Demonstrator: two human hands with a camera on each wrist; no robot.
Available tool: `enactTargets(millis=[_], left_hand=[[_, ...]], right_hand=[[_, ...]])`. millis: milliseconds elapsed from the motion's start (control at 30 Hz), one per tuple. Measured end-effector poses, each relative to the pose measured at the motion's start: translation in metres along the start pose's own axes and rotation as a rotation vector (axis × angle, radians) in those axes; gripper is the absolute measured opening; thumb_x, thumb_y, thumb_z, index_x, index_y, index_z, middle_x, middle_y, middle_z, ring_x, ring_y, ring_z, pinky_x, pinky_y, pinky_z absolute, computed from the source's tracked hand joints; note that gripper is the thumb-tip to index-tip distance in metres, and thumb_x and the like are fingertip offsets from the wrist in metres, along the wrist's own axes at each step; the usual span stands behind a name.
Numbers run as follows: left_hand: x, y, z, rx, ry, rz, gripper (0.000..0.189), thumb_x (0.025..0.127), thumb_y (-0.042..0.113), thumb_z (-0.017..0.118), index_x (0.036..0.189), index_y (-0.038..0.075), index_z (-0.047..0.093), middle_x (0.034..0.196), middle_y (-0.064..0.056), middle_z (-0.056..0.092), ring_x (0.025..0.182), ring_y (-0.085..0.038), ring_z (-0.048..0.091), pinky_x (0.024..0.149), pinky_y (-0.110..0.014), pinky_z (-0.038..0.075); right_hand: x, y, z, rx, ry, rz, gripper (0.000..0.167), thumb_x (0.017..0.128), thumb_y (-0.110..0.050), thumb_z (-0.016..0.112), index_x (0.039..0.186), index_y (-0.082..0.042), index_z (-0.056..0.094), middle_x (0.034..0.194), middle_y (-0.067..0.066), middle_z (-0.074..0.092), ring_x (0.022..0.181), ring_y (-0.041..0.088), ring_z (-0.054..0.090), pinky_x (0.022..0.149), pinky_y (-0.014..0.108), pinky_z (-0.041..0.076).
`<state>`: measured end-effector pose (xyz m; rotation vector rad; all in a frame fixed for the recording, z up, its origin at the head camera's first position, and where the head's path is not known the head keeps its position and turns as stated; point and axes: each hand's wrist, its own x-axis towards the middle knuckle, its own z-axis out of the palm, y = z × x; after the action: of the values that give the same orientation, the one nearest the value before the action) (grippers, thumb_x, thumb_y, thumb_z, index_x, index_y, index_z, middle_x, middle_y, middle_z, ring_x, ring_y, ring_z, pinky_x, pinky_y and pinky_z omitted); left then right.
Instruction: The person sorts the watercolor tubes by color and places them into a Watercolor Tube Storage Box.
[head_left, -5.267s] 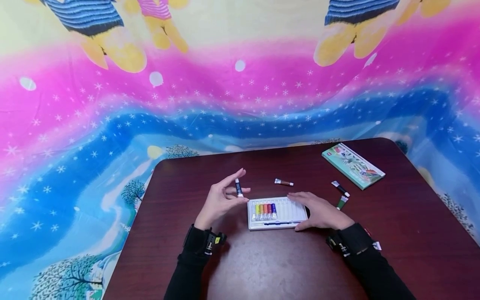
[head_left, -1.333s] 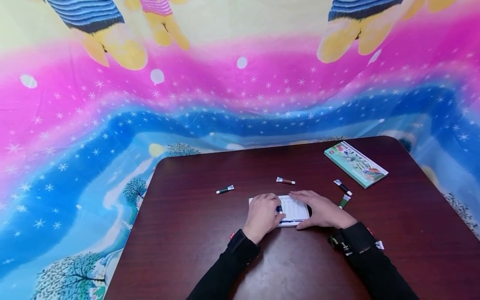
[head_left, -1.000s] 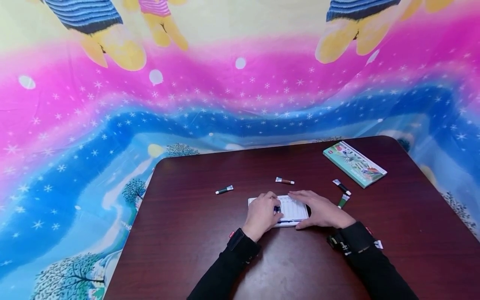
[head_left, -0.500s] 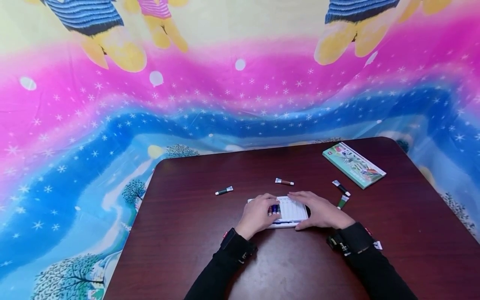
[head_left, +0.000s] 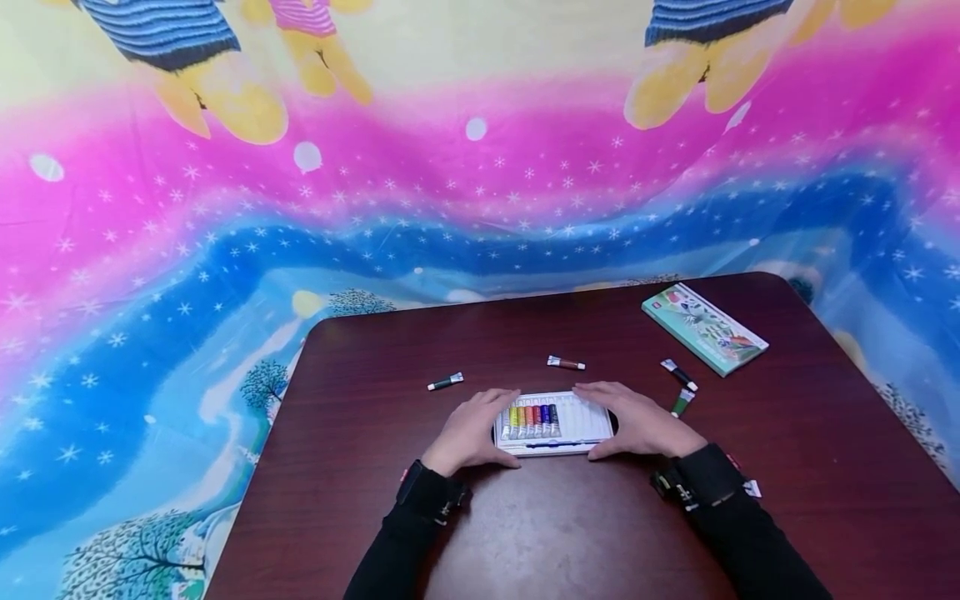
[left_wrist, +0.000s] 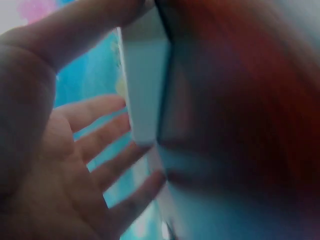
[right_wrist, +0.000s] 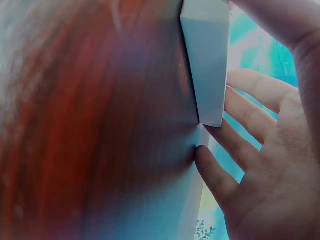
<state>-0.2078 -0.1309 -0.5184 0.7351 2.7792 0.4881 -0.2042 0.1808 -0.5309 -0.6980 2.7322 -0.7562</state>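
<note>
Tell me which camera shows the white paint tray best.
The head view: it shows the white paint tray from above, with its row of coloured tubes. Each wrist view shows only its plain outer sides close up and no tubes.

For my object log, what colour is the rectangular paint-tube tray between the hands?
The rectangular paint-tube tray is white, seen best in the head view.

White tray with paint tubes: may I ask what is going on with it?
A person in black sleeves holds the white rectangular tray at both ends, left hand and right hand each spanning it. A row of small multicoloured paint tubes lies in its left part; the right slots are empty. Loose on the reddish-brown table lie a dark green tube, a brown tube, a black tube and a green tube; a flat mint-green box lies farther back.
</note>
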Motion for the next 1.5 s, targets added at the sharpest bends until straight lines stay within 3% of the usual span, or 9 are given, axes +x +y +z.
enactTargets(millis=[200,367,567,700,867,1000,1133,1333,1500], left_hand=[[-0.006,-0.011,0.002,-0.048,-0.013,-0.002,0.105,0.073,0.054,0.091,0.16,0.022,0.041,0.155,-0.001,0.05,0.142,-0.023,0.047,0.114,-0.05,0.044],[-0.005,-0.013,0.001,-0.053,-0.003,0.004,0.103,0.074,0.054,0.09,0.159,0.022,0.042,0.154,-0.001,0.051,0.141,-0.024,0.048,0.114,-0.053,0.043],[-0.003,-0.013,0.0,-0.059,0.008,-0.004,0.103,0.073,0.053,0.091,0.159,0.024,0.042,0.153,0.0,0.052,0.141,-0.024,0.048,0.113,-0.055,0.043],[-0.004,-0.013,0.0,-0.063,0.008,-0.006,0.104,0.073,0.053,0.092,0.159,0.023,0.042,0.152,-0.001,0.052,0.141,-0.024,0.048,0.113,-0.056,0.043],[-0.004,-0.012,0.0,-0.065,0.012,0.006,0.104,0.072,0.052,0.092,0.159,0.022,0.043,0.152,-0.001,0.052,0.14,-0.023,0.049,0.113,-0.054,0.044],[-0.003,-0.013,0.0,-0.069,0.018,0.011,0.104,0.072,0.051,0.093,0.159,0.021,0.043,0.152,-0.002,0.052,0.14,-0.024,0.049,0.112,-0.054,0.044],[-0.002,-0.013,0.0,-0.07,0.019,0.014,0.104,0.072,0.051,0.093,0.159,0.021,0.043,0.152,-0.002,0.052,0.14,-0.024,0.049,0.112,-0.054,0.044],[-0.002,-0.014,0.0,-0.063,0.014,0.012,0.105,0.072,0.052,0.092,0.159,0.021,0.043,0.153,-0.001,0.052,0.141,-0.023,0.048,0.113,-0.053,0.043],[-0.002,-0.015,0.0,-0.063,0.008,0.009,0.105,0.073,0.053,0.092,0.159,0.022,0.042,0.153,-0.001,0.051,0.142,-0.024,0.047,0.114,-0.053,0.043]], right_hand=[[-0.004,0.003,-0.001,0.031,-0.017,-0.015,0.106,0.074,-0.053,0.091,0.16,-0.017,0.041,0.16,0.015,0.043,0.14,0.036,0.045,0.105,0.058,0.049],[-0.011,0.011,-0.031,0.074,0.041,-0.063,0.102,0.077,-0.053,0.089,0.16,-0.016,0.042,0.162,0.014,0.042,0.147,0.039,0.04,0.111,0.059,0.045],[-0.048,0.035,-0.085,0.064,0.217,-0.007,0.086,0.088,-0.042,0.082,0.158,-0.011,0.043,0.159,0.021,0.044,0.145,0.045,0.04,0.109,0.063,0.041],[-0.077,0.05,-0.095,-0.007,0.261,0.037,0.072,0.092,-0.034,0.08,0.153,-0.01,0.051,0.15,0.018,0.055,0.138,0.041,0.049,0.103,0.059,0.045],[-0.11,0.065,-0.084,-0.07,0.179,0.052,0.053,0.087,-0.032,0.084,0.135,-0.014,0.069,0.124,0.002,0.072,0.113,0.024,0.067,0.088,0.039,0.056],[-0.13,0.073,-0.074,0.015,0.035,0.088,0.045,0.083,-0.03,0.087,0.123,-0.015,0.073,0.107,-0.007,0.07,0.094,0.008,0.065,0.075,0.026,0.055],[-0.143,0.08,-0.066,0.118,-0.062,0.114,0.044,0.08,-0.027,0.089,0.118,-0.013,0.072,0.102,-0.006,0.067,0.087,0.0,0.059,0.07,0.025,0.052],[-0.142,0.08,-0.055,0.212,-0.12,0.142,0.029,0.082,-0.023,0.088,0.104,-0.019,0.071,0.089,-0.006,0.061,0.076,0.002,0.052,0.064,0.024,0.045],[-0.122,0.077,-0.051,0.199,-0.117,0.107,0.019,0.084,-0.025,0.086,0.093,-0.022,0.069,0.079,-0.009,0.06,0.068,0.001,0.053,0.061,0.023,0.045]])
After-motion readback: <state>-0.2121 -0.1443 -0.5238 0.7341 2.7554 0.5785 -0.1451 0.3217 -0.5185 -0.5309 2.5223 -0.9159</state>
